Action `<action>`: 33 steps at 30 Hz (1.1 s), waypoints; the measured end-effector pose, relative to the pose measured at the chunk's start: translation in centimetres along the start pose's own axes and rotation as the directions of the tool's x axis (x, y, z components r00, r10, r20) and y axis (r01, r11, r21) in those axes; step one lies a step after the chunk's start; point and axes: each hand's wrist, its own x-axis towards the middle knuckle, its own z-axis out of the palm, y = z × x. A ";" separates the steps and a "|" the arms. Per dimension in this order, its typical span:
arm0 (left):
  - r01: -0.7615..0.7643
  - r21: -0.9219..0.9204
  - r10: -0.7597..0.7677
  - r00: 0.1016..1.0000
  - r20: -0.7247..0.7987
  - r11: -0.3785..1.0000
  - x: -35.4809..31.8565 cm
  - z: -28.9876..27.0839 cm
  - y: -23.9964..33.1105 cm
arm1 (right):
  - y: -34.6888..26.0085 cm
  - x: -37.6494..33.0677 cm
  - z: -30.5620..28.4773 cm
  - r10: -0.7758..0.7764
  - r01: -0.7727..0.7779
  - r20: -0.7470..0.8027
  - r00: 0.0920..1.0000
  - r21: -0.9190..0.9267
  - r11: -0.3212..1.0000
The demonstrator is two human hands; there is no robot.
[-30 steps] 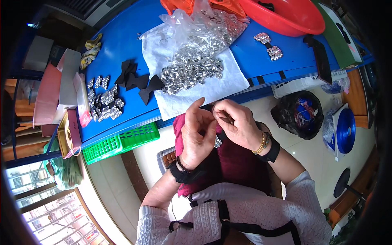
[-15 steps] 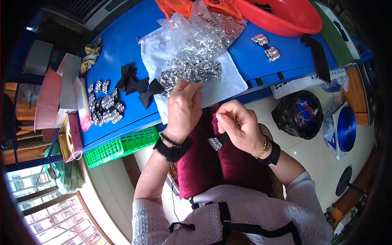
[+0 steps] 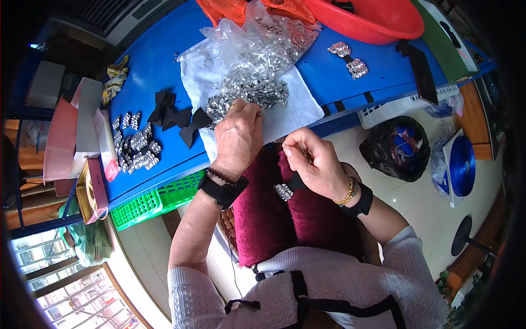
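— Shiny silver bits (image 3: 249, 93) lie in a heap on a white sheet (image 3: 298, 107) on the blue table (image 3: 159, 55). Where is the left hand (image 3: 236, 137)?

— It reaches up onto that heap. Its fingertips are down in the shiny bits, but I cannot tell if it has pinched one.

— And the right hand (image 3: 312, 164)?

— It is lower, over the dark red lap (image 3: 274, 219). Its fingers are closed on a little black bow with a sparkly end (image 3: 286, 189). The bow hangs just under the hand.

— Are the two hands together?

— No, they are apart. One is on the table, one is above the lap.

— What else is on the table?

— A clear plastic bag (image 3: 257, 38) with more shiny bits sits behind the heap. Some black bows (image 3: 178, 115) lie to the left of the sheet, and next to them is a bunch of finished sparkly bows (image 3: 136, 145). Two more sparkly bows (image 3: 349, 59) lie to the right, near a red bowl (image 3: 372, 19).

— And under the table?

— A green basket (image 3: 156, 200) sticks out below the table edge. A black bag (image 3: 397, 148) sits on the floor on the right.
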 end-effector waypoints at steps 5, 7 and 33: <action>-0.062 -0.100 0.060 0.998 -0.021 0.993 -0.3 -0.5 -0.2 | 0.0 0.0 0.2 0.015 -0.015 -0.012 1.000 0.016 1.000; 0.336 -0.568 -0.282 0.942 0.184 0.751 -1.0 -1.2 0.8 | 0.2 0.0 0.0 0.022 -0.022 -0.023 0.999 0.008 1.000; 0.373 -0.729 -0.390 0.659 0.644 -0.573 -6.7 -0.6 2.7 | 0.3 -0.2 0.7 -0.071 0.073 0.022 0.997 -0.132 0.989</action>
